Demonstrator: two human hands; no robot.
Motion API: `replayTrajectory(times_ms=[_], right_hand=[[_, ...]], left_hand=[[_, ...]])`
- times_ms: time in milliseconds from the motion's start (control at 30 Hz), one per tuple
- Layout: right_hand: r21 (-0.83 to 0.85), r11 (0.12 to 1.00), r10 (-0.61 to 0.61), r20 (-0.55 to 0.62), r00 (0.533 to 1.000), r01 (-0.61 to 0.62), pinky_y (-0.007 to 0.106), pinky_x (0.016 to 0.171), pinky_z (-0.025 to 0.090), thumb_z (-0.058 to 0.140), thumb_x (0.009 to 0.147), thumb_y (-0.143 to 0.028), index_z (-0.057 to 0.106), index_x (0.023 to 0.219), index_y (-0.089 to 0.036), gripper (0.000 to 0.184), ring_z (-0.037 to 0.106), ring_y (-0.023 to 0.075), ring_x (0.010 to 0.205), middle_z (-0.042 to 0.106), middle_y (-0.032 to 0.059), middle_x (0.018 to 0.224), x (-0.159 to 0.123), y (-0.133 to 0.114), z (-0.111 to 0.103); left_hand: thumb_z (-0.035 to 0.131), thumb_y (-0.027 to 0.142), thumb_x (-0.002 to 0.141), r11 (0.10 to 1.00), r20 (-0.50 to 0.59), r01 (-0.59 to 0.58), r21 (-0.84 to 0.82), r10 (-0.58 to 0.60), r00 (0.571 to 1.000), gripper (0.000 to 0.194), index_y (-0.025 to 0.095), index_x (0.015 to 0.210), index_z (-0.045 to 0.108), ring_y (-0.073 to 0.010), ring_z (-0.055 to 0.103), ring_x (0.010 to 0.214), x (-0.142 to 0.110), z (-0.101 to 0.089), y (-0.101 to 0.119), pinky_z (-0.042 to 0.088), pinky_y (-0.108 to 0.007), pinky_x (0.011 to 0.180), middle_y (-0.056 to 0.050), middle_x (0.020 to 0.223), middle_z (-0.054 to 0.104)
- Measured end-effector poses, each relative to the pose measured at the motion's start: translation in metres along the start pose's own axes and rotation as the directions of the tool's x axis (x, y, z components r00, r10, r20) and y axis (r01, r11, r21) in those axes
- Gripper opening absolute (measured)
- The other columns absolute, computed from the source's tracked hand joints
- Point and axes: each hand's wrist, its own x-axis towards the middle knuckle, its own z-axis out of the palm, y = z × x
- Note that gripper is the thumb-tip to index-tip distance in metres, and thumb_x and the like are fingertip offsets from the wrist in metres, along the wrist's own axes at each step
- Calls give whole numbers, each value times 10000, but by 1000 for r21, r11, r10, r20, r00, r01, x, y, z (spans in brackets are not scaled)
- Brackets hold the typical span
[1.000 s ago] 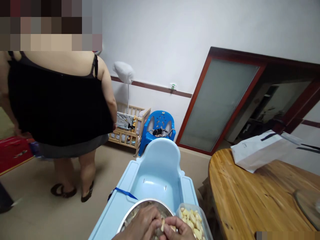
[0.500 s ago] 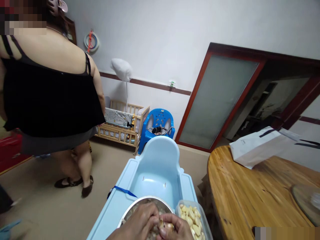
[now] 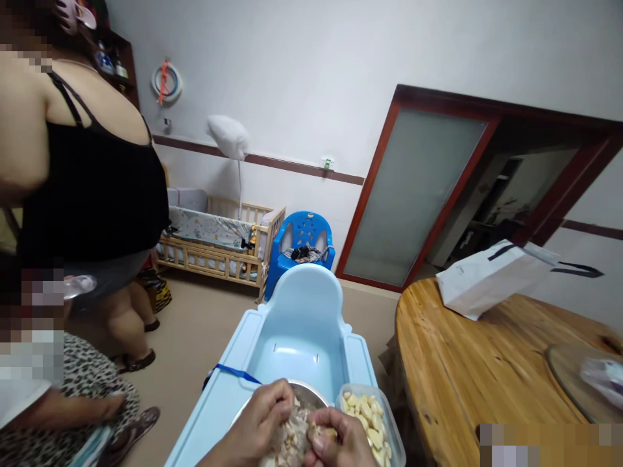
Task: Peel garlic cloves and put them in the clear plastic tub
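Over a metal bowl (image 3: pixel 311 388) at the bottom of the view, both my hands are close together. My right hand (image 3: pixel 346 441) pinches a garlic clove (image 3: pixel 325 431) with brownish skin on it. My left hand (image 3: pixel 265 418) is closed in a pinch just left of it; whatever its fingertips hold is hidden. Loose garlic skins (image 3: pixel 292 438) show in the bowl between the hands. Beside my right hand stands a clear plastic box (image 3: pixel 398 447) of peeled garlic cloves (image 3: pixel 372 421).
The bowl and box sit on a light-blue plastic child's chair (image 3: pixel 311 305). At right is a wooden table (image 3: pixel 438 363) with a white paper bag (image 3: pixel 487 279). A standing person (image 3: pixel 102 181) and a seated person (image 3: pixel 73 402) are at left. Behind are a crib (image 3: pixel 214 253) and blue chair (image 3: pixel 304 240).
My left hand has drawn away from the right, opening a gap between them. The standing person has shifted left, and a seated person has come into view at lower left.
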Motion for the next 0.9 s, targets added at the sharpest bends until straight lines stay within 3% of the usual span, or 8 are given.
replayTrajectory(times_ms=[100,233,367,633,767,900], right_hand=[[-3,1000,11,-20,1000,-12,162,395,366,758,547,-396,550,723,-153,366,498,58,338,612,-24,424,2,-1,-1],[14,1000,-19,-11,1000,19,170,388,371,752,538,-370,528,746,-171,365,482,61,341,609,-41,426,4,-1,1],[-9,998,-56,-24,998,56,161,361,352,726,554,-308,487,732,-182,323,474,65,322,621,-35,417,6,1,2],[-183,973,-159,-88,983,141,158,353,313,592,546,-125,486,655,-186,164,452,60,330,484,-115,418,6,-4,2],[-316,935,-198,-82,977,163,169,376,323,519,522,-72,501,633,-183,158,429,63,373,458,-109,452,7,-3,1],[-379,916,-179,-102,979,128,169,348,302,504,527,-95,477,640,-191,151,372,56,338,415,-122,425,9,-1,3]], left_hand=[[349,315,859,1000,-8,17,21,-17,1000,248,190,651,402,-147,453,593,1,-4,1,350,-230,558,5,625,474],[499,109,747,975,25,-5,223,-1,1000,119,153,644,540,-165,518,669,4,-2,-3,368,-243,627,-24,670,585],[619,17,640,928,-5,56,369,-58,998,141,147,590,599,-179,544,708,5,-1,-8,370,-240,625,-17,654,617],[555,-12,709,910,118,-87,404,42,992,222,162,688,692,-177,578,723,2,2,-8,402,-264,695,-40,702,657],[544,24,730,930,101,-101,354,69,992,234,164,822,708,-191,610,757,1,3,-5,425,-256,691,-61,781,695],[590,57,709,928,103,-104,359,71,992,214,195,806,721,-183,623,713,0,6,-3,419,-233,650,-33,745,715]])
